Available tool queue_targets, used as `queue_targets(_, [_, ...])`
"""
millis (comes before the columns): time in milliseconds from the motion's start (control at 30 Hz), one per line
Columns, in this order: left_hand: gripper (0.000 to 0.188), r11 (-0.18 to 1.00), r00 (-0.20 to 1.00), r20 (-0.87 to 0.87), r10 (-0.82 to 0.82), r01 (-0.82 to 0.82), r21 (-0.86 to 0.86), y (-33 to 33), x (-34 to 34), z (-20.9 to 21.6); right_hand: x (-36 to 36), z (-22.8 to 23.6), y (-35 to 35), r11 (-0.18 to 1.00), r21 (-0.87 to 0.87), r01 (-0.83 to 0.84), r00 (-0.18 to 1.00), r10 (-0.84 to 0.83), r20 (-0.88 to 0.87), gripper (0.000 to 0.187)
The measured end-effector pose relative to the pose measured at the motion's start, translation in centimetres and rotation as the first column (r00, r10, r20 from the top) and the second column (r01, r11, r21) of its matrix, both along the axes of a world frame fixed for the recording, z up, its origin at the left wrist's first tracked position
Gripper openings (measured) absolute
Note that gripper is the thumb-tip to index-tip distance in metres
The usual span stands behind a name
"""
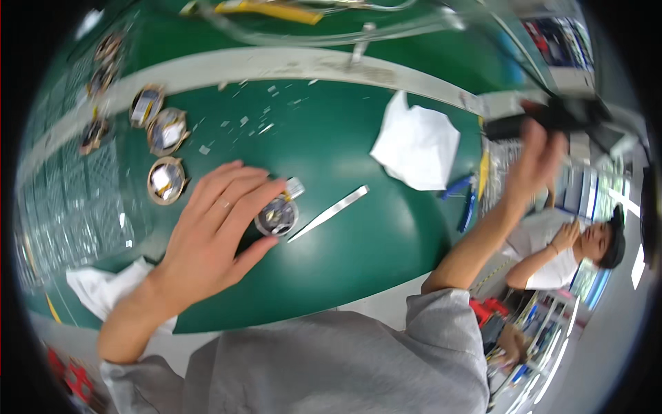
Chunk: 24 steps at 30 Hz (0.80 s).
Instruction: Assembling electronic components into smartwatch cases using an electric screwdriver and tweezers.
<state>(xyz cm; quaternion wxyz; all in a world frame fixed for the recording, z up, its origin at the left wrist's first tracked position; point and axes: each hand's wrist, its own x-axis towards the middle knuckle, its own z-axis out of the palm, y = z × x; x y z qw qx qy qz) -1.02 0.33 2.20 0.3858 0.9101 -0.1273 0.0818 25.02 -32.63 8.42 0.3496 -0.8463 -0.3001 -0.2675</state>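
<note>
On the green work mat my left hand (221, 221) curves around a small round part (278, 215) with dark coiled wires inside. Its index finger and thumb rest at the part's rim, and a small pale tag (294, 187) sticks out at the top. Just right of this part lie white tweezers (329, 213), slanting up to the right. My right hand (536, 162) is raised at the far right, smeared by motion. Its fingertips are at a blurred black device (552, 119); whether they grip it cannot be made out.
Several similar round parts (166, 181) sit at the left, near clear plastic trays (83, 214). Small scraps (244, 121) lie scattered behind. A white cloth (417, 141), blue-handled pliers (468, 207) and another white cloth (103, 286) are around. A co-worker (552, 252) is at the right.
</note>
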Motion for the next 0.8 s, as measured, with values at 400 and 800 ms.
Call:
queue_targets(400, [0.029, 0.999, 0.99, 0.143, -0.008, 0.015, -0.044, -0.1, 0.1, -1.6, -10.0, 0.9, 9.9, 0.349, 0.715, -0.606, 0.488, 0.873, -0.012, 0.083])
queue_targets(800, [0.029, 0.987, 0.993, 0.108, 0.056, -0.038, -0.159, -0.6, 0.2, -2.1, -13.3, -0.5, 15.0, 0.311, 0.8, -0.514, 0.369, 0.921, -0.121, 0.068])
